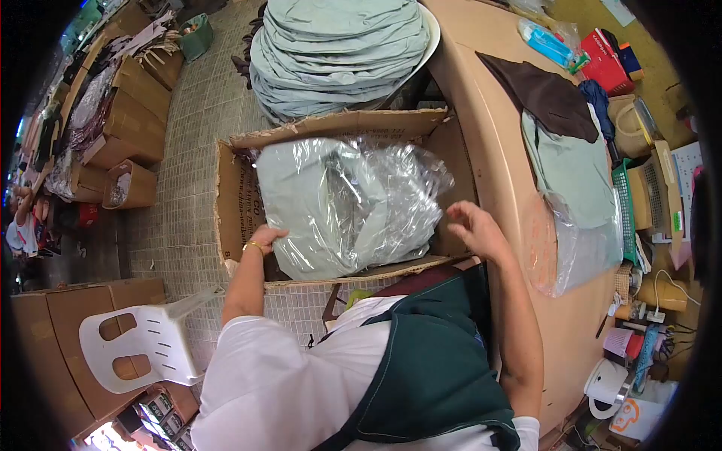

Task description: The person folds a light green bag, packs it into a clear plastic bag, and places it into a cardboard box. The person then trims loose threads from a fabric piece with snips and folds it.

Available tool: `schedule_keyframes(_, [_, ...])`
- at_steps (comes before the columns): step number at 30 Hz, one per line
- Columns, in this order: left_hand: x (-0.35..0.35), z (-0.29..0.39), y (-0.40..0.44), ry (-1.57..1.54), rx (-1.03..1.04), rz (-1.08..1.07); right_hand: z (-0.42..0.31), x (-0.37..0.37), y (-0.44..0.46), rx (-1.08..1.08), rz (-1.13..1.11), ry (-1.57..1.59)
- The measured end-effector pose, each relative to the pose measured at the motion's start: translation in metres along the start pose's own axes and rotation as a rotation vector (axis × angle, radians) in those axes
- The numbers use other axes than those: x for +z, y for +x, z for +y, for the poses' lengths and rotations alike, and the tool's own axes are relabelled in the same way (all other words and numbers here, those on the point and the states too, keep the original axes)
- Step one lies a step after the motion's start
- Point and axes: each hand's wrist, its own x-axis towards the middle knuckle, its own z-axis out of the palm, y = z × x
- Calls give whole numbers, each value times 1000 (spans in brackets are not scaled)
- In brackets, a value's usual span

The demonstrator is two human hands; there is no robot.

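A pale grey-green folded garment in a clear plastic bag (308, 203) lies across the open cardboard box (338, 122), its loose clear end crumpled toward the right. My left hand (263, 239) holds the bag's lower left edge, thumb on top and the other fingers partly hidden. To the right of the bag, my right hand (475, 229) hovers near the box's right side, fingers loosely bent and apart, with nothing visible in them. Beyond the box rises a tall stack of grey-green garments (338, 52).
On the table (451, 45) at right lie a dark brown cloth (541, 94), another grey-green garment (571, 165) and a clear bag (560, 255). A white plastic chair (135, 346) stands at lower left. Cardboard boxes (131, 120) line the left, where another person (22, 225) is partly visible.
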Motion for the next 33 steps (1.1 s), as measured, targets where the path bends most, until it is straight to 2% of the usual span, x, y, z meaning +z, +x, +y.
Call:
schedule_keyframes(2, [-10,-21,30,87,-55,76,-4,2,-6,-6,-171,-54])
schedule_keyframes(4, [-35,-53,77,486,-75,184,1,2,-14,9,-147,-64])
schedule_keyframes(6, [-45,-66,103,566,-94,273,-7,-3,-19,94,-156,-92])
schedule_keyframes(8, [-30,-53,91,751,-87,426,-15,-2,-24,118,-144,-70])
schedule_keyframes(9, [-8,-43,66,745,-93,438,-17,-1,-28,146,-122,-51])
schedule_keyframes(11, [49,-16,3,917,456,911,-21,6,-36,164,-139,27])
schedule_keyframes(13, [73,-11,-13,1440,684,573,-20,10,-46,86,-136,13])
schedule_keyframes(14, [88,-11,-7,1440,687,569,-22,14,-50,165,-157,55])
schedule_keyframes(16, [116,-9,4,1746,909,189,-29,17,-57,82,-161,29])
schedule_keyframes(17, [124,-3,15,1749,915,184,-31,17,-60,30,-165,0])
schedule_keyframes(19, [142,20,53,1501,436,223,-30,18,-64,35,-177,-63])
schedule_keyframes(20, [142,34,67,1371,376,249,-34,18,-67,26,-175,-64])
schedule_keyframes(22, [142,49,98,1367,238,237,-38,9,-77,-40,-143,-109])
schedule_keyframes(24, [157,66,123,1593,90,208,-50,-12,-95,73,-139,71])
schedule_keyframes(25, [173,89,112,1776,95,112,-60,-28,-106,144,-131,185])
schedule_keyframes(26, [179,95,119,1961,206,83,-65,-42,-122,187,-64,290])
schedule_keyframes(27, [207,107,95,1920,308,74,-60,-53,-142,219,-4,290])
schedule_keyframes(28, [232,130,53,1874,407,60,-55,-63,-164,257,165,434])
schedule_keyframes(29, [252,142,33,1652,477,-137,-49,-73,-188,286,338,575])
schedule_keyframes(30, [273,152,15,1422,518,-334,-36,-79,-209,375,525,538])
schedule_keyframes(31, [300,161,-10,1454,548,-396,-16,-82,-231,467,714,497])
schedule_keyframes(33, [363,169,-69,937,832,-551,45,-93,-279,543,917,204])
